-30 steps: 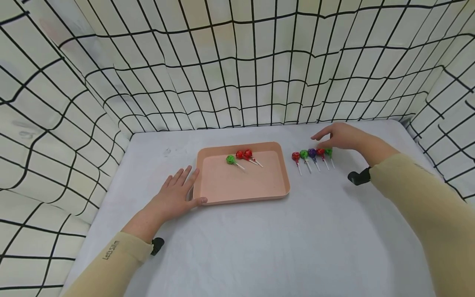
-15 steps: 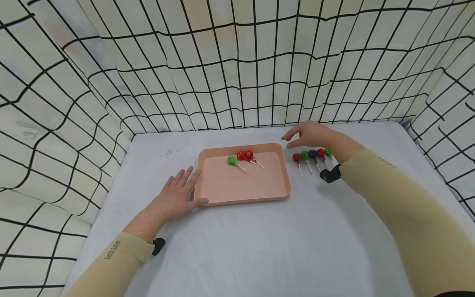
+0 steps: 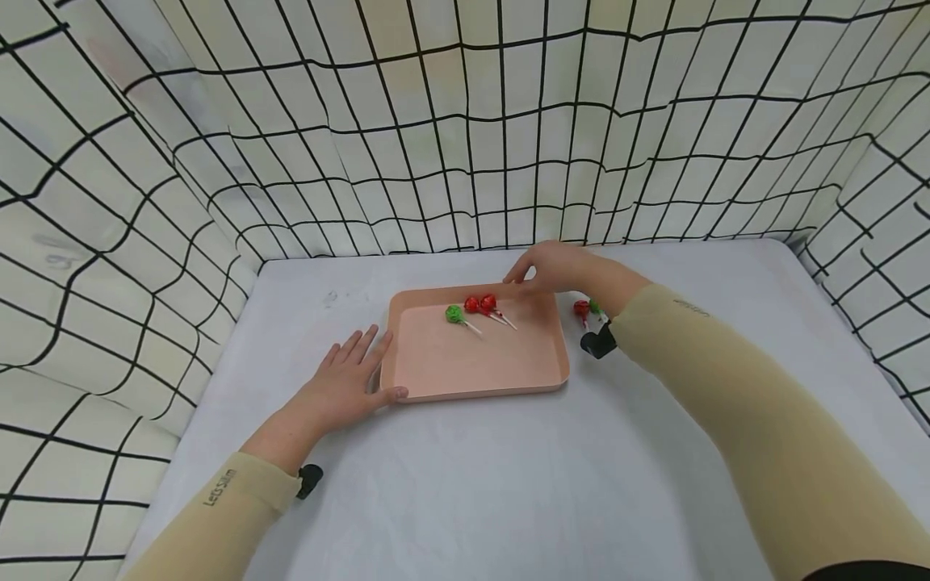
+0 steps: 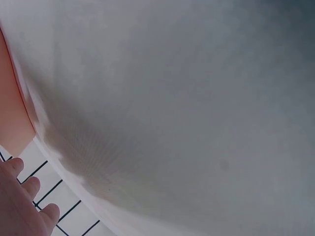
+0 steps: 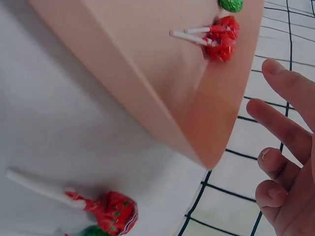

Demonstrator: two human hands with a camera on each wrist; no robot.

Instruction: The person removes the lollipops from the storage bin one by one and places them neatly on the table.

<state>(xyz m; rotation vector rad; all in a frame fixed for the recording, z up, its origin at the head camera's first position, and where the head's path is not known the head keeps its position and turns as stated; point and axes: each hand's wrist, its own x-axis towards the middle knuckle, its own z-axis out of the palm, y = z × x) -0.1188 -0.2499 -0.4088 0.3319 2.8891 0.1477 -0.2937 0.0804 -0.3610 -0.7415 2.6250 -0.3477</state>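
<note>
My left hand (image 3: 341, 395) lies with fingers spread at the left side of a pink tray (image 3: 472, 367), thumb at its front left corner. In the left wrist view only several fingers (image 4: 32, 187) show, beside the tray's edge. My right hand (image 3: 555, 268) hovers over the tray's back right corner, fingers loosely bent and apart, holding nothing. Inside the tray lie a green lollipop (image 3: 454, 314) and two red lollipops (image 5: 221, 42), sticks toward the front right. Right of the tray, a red lollipop (image 3: 581, 308) and part of a green lollipop (image 3: 596, 307) show; the right forearm hides others.
White cloth (image 3: 465, 484) covers the table. Black grid netting (image 3: 501, 145) over pale walls encloses its back and sides. A black wrist device (image 3: 599, 342) hangs under the right cuff, close to the loose lollipops; another wrist device (image 3: 309, 481) is at the left cuff.
My right hand has moved left, from above the row of loose lollipops to the tray's back right corner. Its forearm now covers most of that row. The left hand and tray stay put.
</note>
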